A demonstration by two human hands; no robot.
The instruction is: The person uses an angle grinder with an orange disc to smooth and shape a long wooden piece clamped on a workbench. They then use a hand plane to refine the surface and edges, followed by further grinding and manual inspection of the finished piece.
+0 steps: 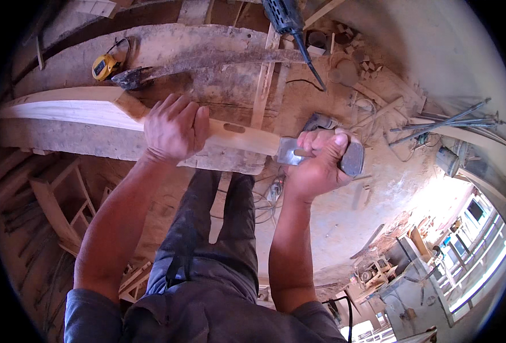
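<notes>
A long pale timber piece [87, 107] lies over the bench from the far left. Its narrower right part has an oblong slot [234, 128]. My left hand [176, 127] is closed over the timber just left of the slot. At the timber's right end, my right hand [320, 157] is closed around a hand tool. The tool shows a shiny metal plate [288, 151] against the timber's end and a dark grey rounded end [352, 159] on the other side of the fist. A short brownish peg shows by the fingers. My fist hides the tool's middle, so its kind is unclear.
A worn wooden bench [230, 163] supports the timber. On it lie a yellow tape measure [104, 67] and a dark-ended wooden piece [136, 78]. A corded power tool [284, 18] is beyond. Metal rods [444, 123] and wood scraps lie right; a wooden frame [58, 197] stands lower left.
</notes>
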